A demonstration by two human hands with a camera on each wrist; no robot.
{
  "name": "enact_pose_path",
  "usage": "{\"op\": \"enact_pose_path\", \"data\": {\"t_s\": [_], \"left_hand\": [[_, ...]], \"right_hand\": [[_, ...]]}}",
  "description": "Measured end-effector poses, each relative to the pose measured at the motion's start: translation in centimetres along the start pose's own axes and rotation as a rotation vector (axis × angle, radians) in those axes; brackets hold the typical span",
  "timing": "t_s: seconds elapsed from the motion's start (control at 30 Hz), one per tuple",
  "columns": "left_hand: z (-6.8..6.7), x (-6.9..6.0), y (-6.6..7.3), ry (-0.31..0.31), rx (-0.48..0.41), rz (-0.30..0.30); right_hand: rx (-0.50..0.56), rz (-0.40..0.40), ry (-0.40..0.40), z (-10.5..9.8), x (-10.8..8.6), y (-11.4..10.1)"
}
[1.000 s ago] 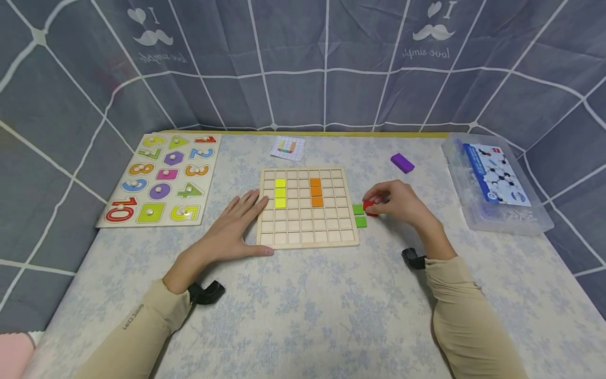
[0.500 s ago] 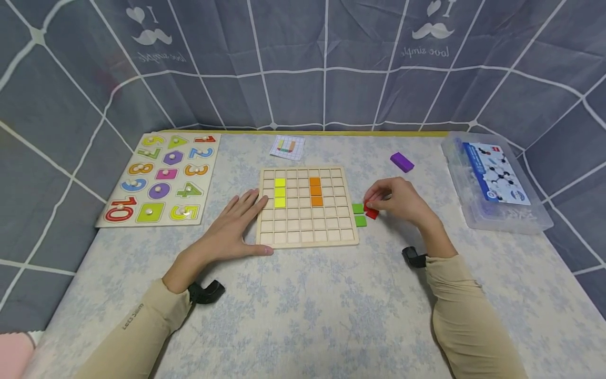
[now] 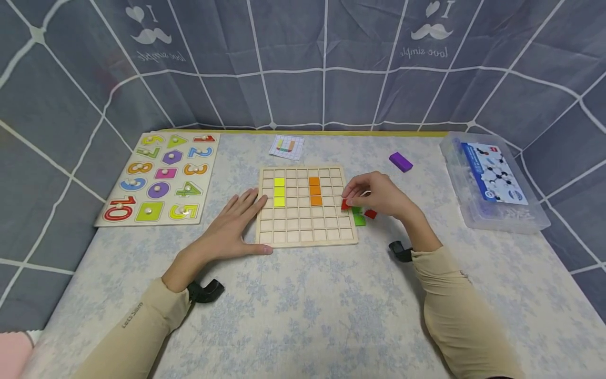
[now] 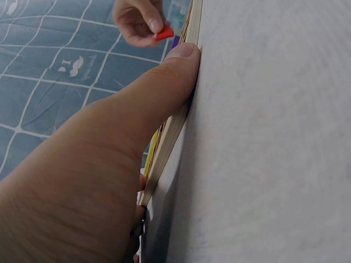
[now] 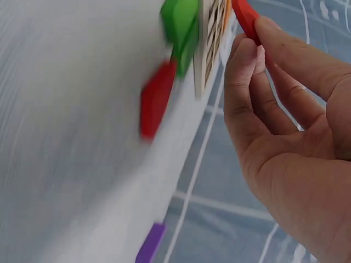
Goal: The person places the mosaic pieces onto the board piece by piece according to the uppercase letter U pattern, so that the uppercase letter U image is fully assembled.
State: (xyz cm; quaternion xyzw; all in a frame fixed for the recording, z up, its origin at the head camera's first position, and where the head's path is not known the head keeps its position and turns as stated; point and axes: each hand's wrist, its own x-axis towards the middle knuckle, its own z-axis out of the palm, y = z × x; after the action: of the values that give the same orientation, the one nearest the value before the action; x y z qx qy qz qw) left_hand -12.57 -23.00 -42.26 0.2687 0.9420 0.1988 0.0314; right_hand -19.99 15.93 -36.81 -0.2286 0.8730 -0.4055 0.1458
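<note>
A wooden grid board (image 3: 306, 227) lies mid-table with a column of yellow tiles (image 3: 280, 191) and a column of orange tiles (image 3: 315, 191) in its cells. The left hand (image 3: 227, 231) rests at the board's left edge, fingers spread and thumb along the near corner. Between thumb and fingertips the right hand (image 3: 381, 196) pinches a red piece (image 3: 345, 204), above the board's right edge; the right wrist view shows the pinched red piece (image 5: 248, 21) too. Beside that edge lie green pieces (image 3: 360, 220) and another red piece (image 3: 371, 213), slightly right of them.
A card (image 3: 286, 147) with a coloured grid pattern lies behind the board. A purple block (image 3: 401, 162) is at the back right. On the left is a number and shape puzzle board (image 3: 158, 179); on the right, a clear plastic case (image 3: 513, 218). A tiled-pattern curtain (image 3: 293, 100) hangs behind.
From the spot beside the green pieces, the right hand has moved left to the board's edge with one red piece. The other red piece stays on the table. The left hand is still.
</note>
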Motion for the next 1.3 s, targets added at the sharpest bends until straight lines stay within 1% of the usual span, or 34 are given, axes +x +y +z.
{"op": "enact_pose_path", "data": {"t_s": [0.1,0.23,0.43,0.53,0.67,0.77,0.97,1.17,1.3], "left_hand": [[0.0,0.0,0.0,0.002,0.003,0.005],[0.0,0.1,0.0,0.007,-0.001,0.013],[0.0,0.1,0.0,0.001,0.000,0.014],[0.0,0.1,-0.1,-0.002,0.007,0.010],[0.0,0.1,-0.2,-0.003,0.010,0.002],[0.0,0.0,-0.2,0.001,0.004,0.000],[0.0,-0.1,-0.1,0.007,-0.019,0.005],[0.1,0.0,0.0,0.006,-0.018,0.006],[0.1,0.0,0.0,-0.001,-0.010,0.001]], "right_hand": [[-0.018,-0.029,-0.028,1.1,1.1,-0.9],[-0.046,-0.059,-0.037,2.3,2.3,-2.0],[-0.074,-0.090,-0.065,4.0,3.2,-2.6],[-0.065,-0.098,-0.069,4.6,3.3,-2.6],[-0.051,-0.074,-0.043,5.0,3.2,-2.9],[-0.052,-0.075,-0.023,5.3,3.1,-3.0],[-0.043,-0.069,0.010,5.6,2.7,-3.1],[-0.044,-0.046,0.052,5.7,2.3,-3.1],[-0.057,-0.036,0.065,5.8,2.4,-3.2]]}}
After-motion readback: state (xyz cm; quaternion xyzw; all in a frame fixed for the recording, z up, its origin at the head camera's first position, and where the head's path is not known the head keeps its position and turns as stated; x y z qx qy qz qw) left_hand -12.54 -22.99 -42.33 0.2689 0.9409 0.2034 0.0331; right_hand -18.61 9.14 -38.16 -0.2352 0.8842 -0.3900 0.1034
